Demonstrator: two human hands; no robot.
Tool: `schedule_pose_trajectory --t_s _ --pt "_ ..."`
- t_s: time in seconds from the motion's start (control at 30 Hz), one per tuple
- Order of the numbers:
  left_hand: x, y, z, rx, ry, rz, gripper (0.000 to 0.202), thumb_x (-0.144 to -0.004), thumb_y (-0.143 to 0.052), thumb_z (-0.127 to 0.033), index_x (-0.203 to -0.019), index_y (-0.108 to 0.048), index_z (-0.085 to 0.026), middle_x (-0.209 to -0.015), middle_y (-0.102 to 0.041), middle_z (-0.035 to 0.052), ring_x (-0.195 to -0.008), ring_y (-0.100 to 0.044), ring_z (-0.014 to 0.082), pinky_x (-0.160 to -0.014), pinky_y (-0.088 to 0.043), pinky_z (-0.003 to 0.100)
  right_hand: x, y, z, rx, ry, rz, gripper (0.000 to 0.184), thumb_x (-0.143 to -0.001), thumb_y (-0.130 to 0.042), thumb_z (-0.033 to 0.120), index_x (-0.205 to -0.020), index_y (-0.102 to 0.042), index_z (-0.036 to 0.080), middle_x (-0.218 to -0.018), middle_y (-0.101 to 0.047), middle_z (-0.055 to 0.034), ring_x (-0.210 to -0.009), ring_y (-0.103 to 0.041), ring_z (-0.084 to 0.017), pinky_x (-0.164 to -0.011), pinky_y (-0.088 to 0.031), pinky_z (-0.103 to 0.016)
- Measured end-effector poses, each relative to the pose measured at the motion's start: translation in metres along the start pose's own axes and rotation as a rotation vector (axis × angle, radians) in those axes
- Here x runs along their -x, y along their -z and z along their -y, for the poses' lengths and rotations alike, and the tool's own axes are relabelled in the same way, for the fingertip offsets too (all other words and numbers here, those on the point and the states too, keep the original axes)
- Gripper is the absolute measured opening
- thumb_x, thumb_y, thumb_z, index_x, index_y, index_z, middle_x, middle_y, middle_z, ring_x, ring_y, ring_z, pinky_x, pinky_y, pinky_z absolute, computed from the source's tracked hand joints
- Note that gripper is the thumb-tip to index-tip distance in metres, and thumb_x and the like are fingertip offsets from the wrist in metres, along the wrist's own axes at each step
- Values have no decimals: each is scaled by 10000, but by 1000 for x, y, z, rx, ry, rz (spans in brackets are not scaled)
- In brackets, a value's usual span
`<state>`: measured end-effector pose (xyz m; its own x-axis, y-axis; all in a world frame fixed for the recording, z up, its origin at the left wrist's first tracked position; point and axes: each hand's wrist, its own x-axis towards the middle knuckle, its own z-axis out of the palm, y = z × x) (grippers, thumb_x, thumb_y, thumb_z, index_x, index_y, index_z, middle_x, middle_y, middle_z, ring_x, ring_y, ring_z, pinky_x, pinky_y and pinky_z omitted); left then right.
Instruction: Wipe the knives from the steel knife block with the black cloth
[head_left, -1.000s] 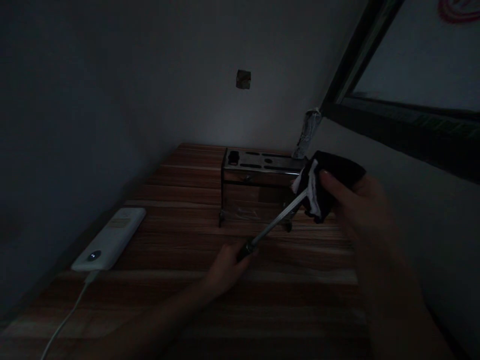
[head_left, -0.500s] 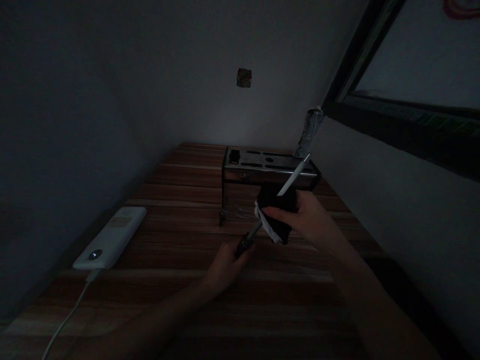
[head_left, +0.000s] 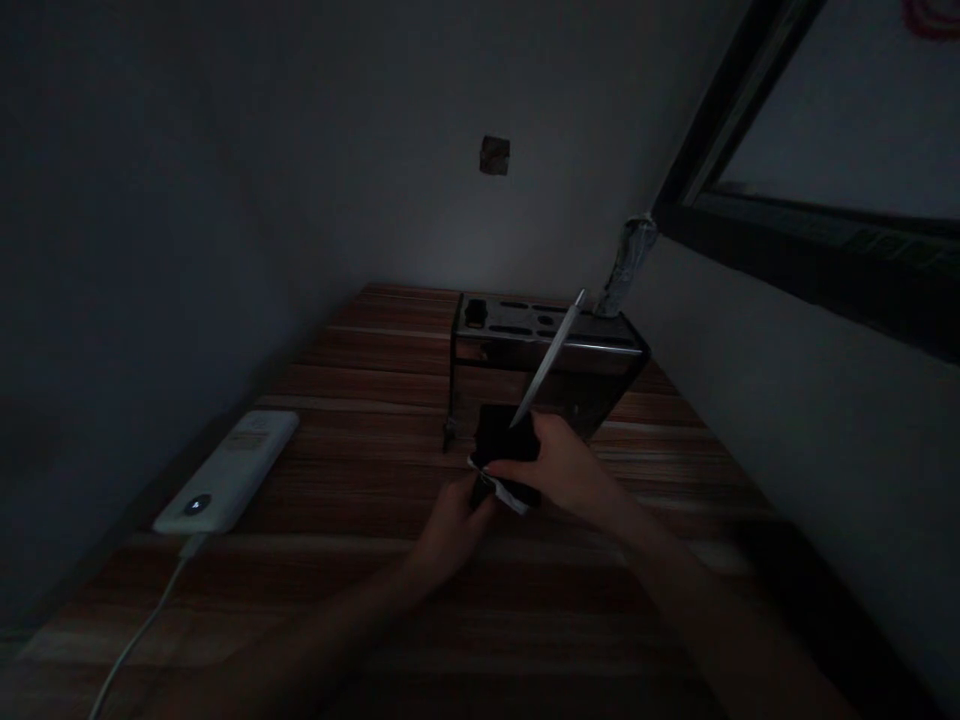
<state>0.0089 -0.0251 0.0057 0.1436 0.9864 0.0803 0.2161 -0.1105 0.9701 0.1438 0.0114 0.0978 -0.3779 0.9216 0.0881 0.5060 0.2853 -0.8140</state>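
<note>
My left hand (head_left: 452, 527) is closed around the dark handle of a sharpening steel (head_left: 551, 362), a long, thin grey rod with a shiny tip. The rod slants up and away to the right. My right hand (head_left: 564, 462) pinches a folded black cloth (head_left: 496, 432) with a white edge around the lower rod, close by the handle. The cloth hides that part of the rod and some of the handle. Behind the hands stands a metal knife rack (head_left: 559, 343) with slots in its top and dark sides.
A white power bank (head_left: 229, 472) with a cable (head_left: 142, 635) lies at left on the wood-grain table (head_left: 360, 455). A plastic-wrapped upright piece (head_left: 628, 265) stands by the rack's back right corner. Walls close in behind and right, with a dark frame (head_left: 810, 260) at upper right.
My right hand and the cloth have slid down the rod toward my left hand. The rod now points more steeply upward, its tip further left. My left hand has hardly moved.
</note>
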Motion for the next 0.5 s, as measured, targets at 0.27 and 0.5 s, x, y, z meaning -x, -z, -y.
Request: schedule_pose_trajectory --t_s 0.27,0.5 --pt "0 -1 0 -1 8 4 175 -741 -463 -205 -776 -601 -103 -748 -639 37 -685 -568 162 -617 -424 220 1 1 -1 -20 -6 -1 313 -607 -718 214 -891 -615 134 -834 -661 -40 -753 -605 -178 -620 -461 -256" --pt "1 -1 1 -28 15 18 182 -752 -463 -226 -760 -600 -106 -703 -614 22 -634 -530 142 -589 -407 212 2 6 5 -13 -4 -17 312 -615 -715 209 -901 -614 130 -855 -666 -51 -777 -615 -186 -661 -475 -276"
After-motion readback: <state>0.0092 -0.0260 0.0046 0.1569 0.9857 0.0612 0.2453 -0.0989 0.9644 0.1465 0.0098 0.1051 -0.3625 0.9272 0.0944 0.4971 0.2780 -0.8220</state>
